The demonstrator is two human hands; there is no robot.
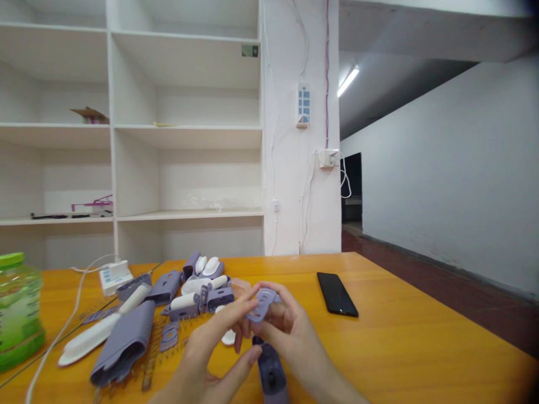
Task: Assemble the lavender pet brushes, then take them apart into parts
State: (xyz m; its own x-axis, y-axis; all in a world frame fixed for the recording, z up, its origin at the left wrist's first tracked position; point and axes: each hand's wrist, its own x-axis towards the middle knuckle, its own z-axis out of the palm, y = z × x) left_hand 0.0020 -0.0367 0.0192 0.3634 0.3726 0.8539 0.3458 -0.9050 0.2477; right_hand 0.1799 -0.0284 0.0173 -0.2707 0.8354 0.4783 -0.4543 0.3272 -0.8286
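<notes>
Pinching a small lilac plate point(261, 303) between my left hand point(210, 350) and right hand point(290, 331), with a purple handle point(272, 376) just below them.

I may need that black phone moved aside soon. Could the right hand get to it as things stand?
Probably yes, once freed. The phone lies flat on bare table just right of the right hand, nothing between them. But that hand and the left hand grip a small lilac part.

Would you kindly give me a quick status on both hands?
Left hand and right hand together pinching small lilac slotted piece. Longer purple part beneath. Loose parts pile left; phone right.
</notes>
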